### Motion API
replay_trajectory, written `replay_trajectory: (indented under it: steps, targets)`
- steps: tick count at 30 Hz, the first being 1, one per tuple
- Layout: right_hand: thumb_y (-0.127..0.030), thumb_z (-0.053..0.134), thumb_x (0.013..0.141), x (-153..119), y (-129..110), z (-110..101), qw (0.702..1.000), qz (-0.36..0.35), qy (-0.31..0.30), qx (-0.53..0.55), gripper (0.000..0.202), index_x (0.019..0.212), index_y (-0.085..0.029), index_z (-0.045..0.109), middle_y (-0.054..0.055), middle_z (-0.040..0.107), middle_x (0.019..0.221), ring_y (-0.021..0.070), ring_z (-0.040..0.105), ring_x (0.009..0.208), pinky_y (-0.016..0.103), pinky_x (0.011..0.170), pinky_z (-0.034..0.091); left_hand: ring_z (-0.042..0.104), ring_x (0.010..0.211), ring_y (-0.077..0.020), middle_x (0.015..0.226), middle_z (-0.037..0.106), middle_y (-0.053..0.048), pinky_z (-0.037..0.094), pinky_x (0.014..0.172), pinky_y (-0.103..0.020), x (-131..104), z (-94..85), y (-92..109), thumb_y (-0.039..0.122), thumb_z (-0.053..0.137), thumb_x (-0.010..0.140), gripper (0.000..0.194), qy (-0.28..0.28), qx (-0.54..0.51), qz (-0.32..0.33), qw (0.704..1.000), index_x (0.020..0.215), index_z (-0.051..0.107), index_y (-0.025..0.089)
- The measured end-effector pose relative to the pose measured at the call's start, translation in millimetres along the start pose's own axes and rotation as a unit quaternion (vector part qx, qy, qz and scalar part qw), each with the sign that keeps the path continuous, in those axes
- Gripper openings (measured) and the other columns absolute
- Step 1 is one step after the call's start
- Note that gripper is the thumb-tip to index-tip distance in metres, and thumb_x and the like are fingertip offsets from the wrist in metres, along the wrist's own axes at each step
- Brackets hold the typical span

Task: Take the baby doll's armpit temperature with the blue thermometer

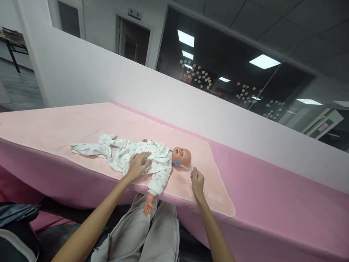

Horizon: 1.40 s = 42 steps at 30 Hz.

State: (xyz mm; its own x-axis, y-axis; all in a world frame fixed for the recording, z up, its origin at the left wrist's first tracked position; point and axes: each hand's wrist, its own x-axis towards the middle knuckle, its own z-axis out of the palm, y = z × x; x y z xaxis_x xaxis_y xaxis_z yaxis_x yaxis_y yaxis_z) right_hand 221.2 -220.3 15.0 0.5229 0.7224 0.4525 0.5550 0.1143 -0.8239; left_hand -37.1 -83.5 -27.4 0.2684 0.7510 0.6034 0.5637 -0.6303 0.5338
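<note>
A baby doll (182,156) in white patterned clothes (156,154) lies on its back on a peach mat (89,116), its head to the right. My left hand (138,164) rests on the doll's belly, fingers spread over the cloth. In my right hand (197,179), pinched between thumb and fingers, is a thin clear stick with a blue end (181,165). That blue end lies beside the doll's chin and neck; I cannot tell whether it touches. One doll arm (148,204) hangs over the mat's front edge above my knees.
The mat covers a pink padded bench (275,189). Behind it runs a low white wall (141,92), topped by a dark window (226,62) with heart stickers. My legs (160,233) are against the bench front. Dark items (19,225) lie at lower left.
</note>
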Motion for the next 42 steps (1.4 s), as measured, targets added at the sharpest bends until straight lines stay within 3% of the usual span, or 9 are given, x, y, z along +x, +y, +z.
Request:
replay_trajectory:
  steps: [5, 10, 15, 20, 22, 25, 29, 35, 42]
  targets:
    - [-0.049, 0.026, 0.094, -19.8, 37.4, 12.5, 0.975, -0.099, 0.008, -0.198, 0.050, 0.063, -0.018, 0.051, 0.000, 0.053, 0.058, 0.0135, 0.051, 0.054, 0.025, 0.055, 0.033, 0.051, 0.113, -0.0238, 0.118, 0.062, -0.004, 0.026, 0.102, -0.042, 23.5, 0.9, 21.7, 0.032, 0.052, 0.081, 0.031, -0.067, 0.016, 0.091, 0.993, 0.110, 0.059, 0.024]
    - [-0.032, 0.031, 0.097, -37.1, 61.3, 25.1, 0.905, -0.152, -0.018, -0.397, 0.043, 0.071, -0.015, 0.061, 0.006, 0.062, 0.069, 0.0157, 0.057, 0.066, 0.025, 0.059, 0.035, 0.054, 0.106, -0.0228, 0.112, 0.065, -0.003, 0.035, 0.092, -0.036, 52.1, 23.8, 33.2, 0.032, 0.057, 0.080, 0.025, -0.132, 0.004, 0.155, 0.979, 0.103, 0.064, 0.025]
    - [-0.018, 0.043, 0.092, -36.0, 47.3, 32.6, 0.835, -0.139, -0.104, -0.522, 0.030, 0.076, -0.014, 0.067, 0.008, 0.064, 0.076, 0.0185, 0.059, 0.076, 0.026, 0.058, 0.037, 0.061, 0.091, -0.0224, 0.094, 0.071, -0.003, 0.040, 0.083, -0.033, 64.9, 35.4, 32.3, 0.037, 0.050, 0.086, 0.025, -0.132, -0.044, 0.098, 0.985, 0.087, 0.070, 0.023]
    - [-0.016, 0.052, 0.086, -18.2, 14.7, 31.0, 0.801, -0.106, -0.180, -0.561, 0.021, 0.077, -0.014, 0.070, 0.013, 0.066, 0.091, 0.0230, 0.058, 0.087, 0.028, 0.060, 0.043, 0.063, 0.084, -0.0224, 0.088, 0.072, -0.004, 0.042, 0.075, -0.031, 66.5, 38.1, 30.7, 0.045, 0.045, 0.088, 0.035, -0.111, -0.070, 0.046, 0.990, 0.084, 0.071, 0.023]
    - [-0.018, 0.053, 0.085, -10.2, 3.8, 31.9, 0.811, -0.116, -0.168, -0.548, 0.018, 0.083, -0.014, 0.070, 0.013, 0.066, 0.092, 0.0233, 0.058, 0.088, 0.030, 0.064, 0.046, 0.063, 0.082, -0.0224, 0.089, 0.072, -0.004, 0.042, 0.074, -0.031, 65.7, 40.3, 30.4, 0.045, 0.043, 0.088, 0.035, -0.095, -0.067, 0.028, 0.993, 0.086, 0.071, 0.023]
    - [-0.019, 0.049, 0.088, 3.4, -8.8, 42.5, 0.857, -0.188, -0.134, -0.460, 0.020, 0.095, -0.017, 0.068, 0.009, 0.067, 0.090, 0.0209, 0.059, 0.086, 0.031, 0.071, 0.049, 0.064, 0.082, -0.0214, 0.091, 0.072, -0.002, 0.042, 0.074, -0.031, 63.1, 42.1, 29.4, 0.042, 0.043, 0.089, 0.031, -0.086, -0.081, 0.012, 0.993, 0.095, 0.068, 0.024]
    - [-0.014, 0.039, 0.089, 26.6, -18.6, 79.0, 0.908, -0.285, -0.097, -0.290, 0.027, 0.102, -0.016, 0.063, 0.008, 0.066, 0.098, 0.0186, 0.059, 0.095, 0.033, 0.085, 0.049, 0.063, 0.085, -0.0215, 0.093, 0.071, -0.002, 0.043, 0.078, -0.032, 58.4, 40.7, 27.7, 0.036, 0.040, 0.090, 0.030, -0.081, -0.090, 0.012, 0.993, 0.100, 0.065, 0.023]
    - [-0.012, 0.035, 0.089, 45.9, -11.7, 139.0, 0.930, -0.317, -0.099, -0.160, 0.034, 0.117, -0.012, 0.055, 0.012, 0.059, 0.117, 0.0177, 0.052, 0.113, 0.033, 0.099, 0.045, 0.061, 0.087, -0.0213, 0.095, 0.069, -0.005, 0.044, 0.083, -0.033, 54.6, 41.7, 24.1, 0.029, 0.040, 0.087, 0.028, -0.072, -0.098, 0.007, 0.993, 0.098, 0.064, 0.019]
    - [-0.015, 0.038, 0.090, 31.9, 13.8, 153.7, 0.951, -0.299, 0.015, -0.081, 0.025, 0.108, -0.017, 0.056, 0.013, 0.053, 0.116, 0.0190, 0.054, 0.111, 0.038, 0.094, 0.051, 0.059, 0.092, -0.0203, 0.096, 0.068, -0.004, 0.042, 0.085, -0.034, 53.1, 42.9, 26.3, 0.029, 0.043, 0.088, 0.023, -0.080, -0.079, 0.025, 0.993, 0.095, 0.064, 0.020]
